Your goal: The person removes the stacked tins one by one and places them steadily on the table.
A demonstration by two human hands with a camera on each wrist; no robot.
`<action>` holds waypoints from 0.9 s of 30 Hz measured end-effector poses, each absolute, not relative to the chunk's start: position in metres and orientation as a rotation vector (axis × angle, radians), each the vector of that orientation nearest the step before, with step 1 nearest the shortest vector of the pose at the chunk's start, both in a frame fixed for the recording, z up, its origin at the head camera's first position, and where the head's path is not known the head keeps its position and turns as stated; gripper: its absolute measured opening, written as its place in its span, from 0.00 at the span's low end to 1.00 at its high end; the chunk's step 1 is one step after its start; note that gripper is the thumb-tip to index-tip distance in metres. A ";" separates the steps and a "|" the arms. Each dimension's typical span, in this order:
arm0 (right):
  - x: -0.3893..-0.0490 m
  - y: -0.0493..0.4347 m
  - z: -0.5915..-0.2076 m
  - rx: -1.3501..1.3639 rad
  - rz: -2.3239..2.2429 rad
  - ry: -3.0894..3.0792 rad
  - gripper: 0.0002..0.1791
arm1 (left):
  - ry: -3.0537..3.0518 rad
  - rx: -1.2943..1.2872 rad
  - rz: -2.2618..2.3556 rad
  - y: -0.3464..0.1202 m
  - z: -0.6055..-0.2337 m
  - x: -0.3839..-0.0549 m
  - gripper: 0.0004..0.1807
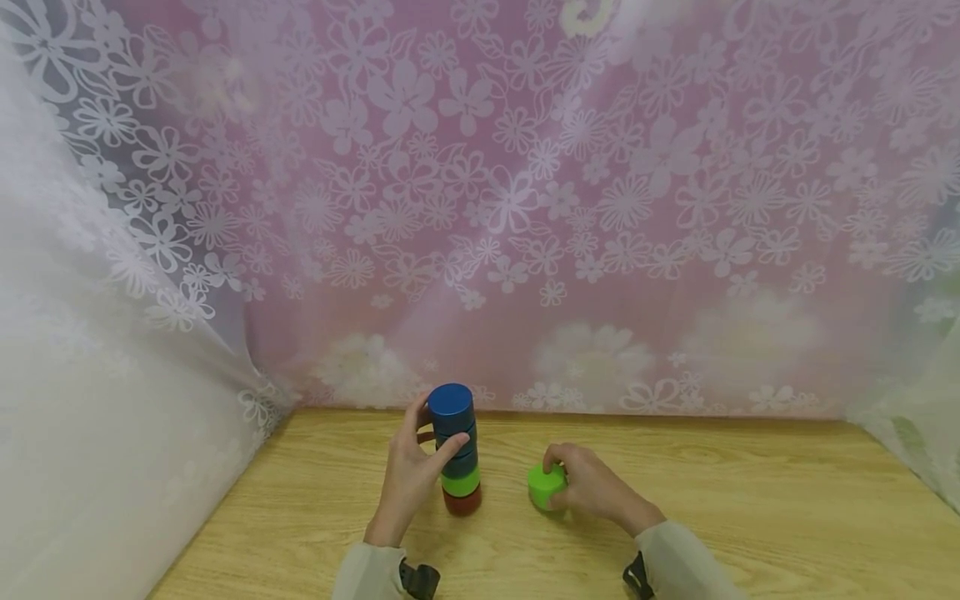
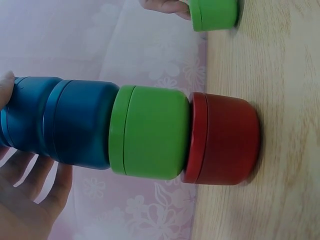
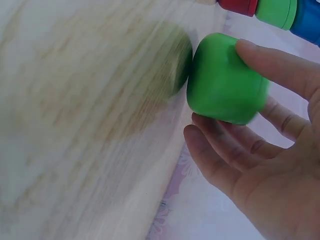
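Observation:
A stack of round screw-lid tins stands upright on the table, in front of me and a little left. At its base is a red tin (image 2: 225,139), with a green tin (image 2: 150,132) on it and blue tins (image 1: 452,408) above. My left hand (image 1: 406,471) grips the blue part, thumb on the near side and fingers around the back. To the right, my right hand (image 1: 596,486) holds another green tin (image 3: 225,80) between thumb and fingers. The base of that tin is right at the tabletop in the right wrist view.
The wooden table (image 1: 750,492) reaches back to a pink flowered curtain (image 1: 525,208). A white sheet (image 1: 97,400) hangs along the left side. Dark straps (image 1: 420,579) sit at both wrists, by the light sleeves.

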State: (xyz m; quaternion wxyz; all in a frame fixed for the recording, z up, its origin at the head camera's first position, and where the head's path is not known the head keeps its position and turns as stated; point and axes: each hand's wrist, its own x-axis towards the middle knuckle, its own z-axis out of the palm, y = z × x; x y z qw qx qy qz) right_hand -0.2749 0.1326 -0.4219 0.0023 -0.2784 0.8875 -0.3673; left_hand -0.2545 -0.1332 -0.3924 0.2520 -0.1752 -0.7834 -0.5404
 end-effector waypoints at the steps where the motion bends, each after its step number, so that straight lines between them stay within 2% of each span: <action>1: -0.275 0.132 -0.422 -0.879 -1.137 2.786 0.20 | -2.133 -0.476 -1.471 -0.133 -0.392 -0.254 0.37; 7: -0.274 0.133 -0.418 -0.868 -1.128 2.780 0.22 | -2.155 -0.480 -1.472 -0.135 -0.390 -0.254 0.37; 14: -0.270 0.138 -0.407 -0.788 -1.243 2.784 0.28 | -2.186 -0.474 -1.491 -0.138 -0.393 -0.255 0.39; 27: -0.272 0.141 -0.396 -0.767 -1.353 2.828 0.25 | -2.222 -0.485 -1.514 -0.146 -0.403 -0.257 0.42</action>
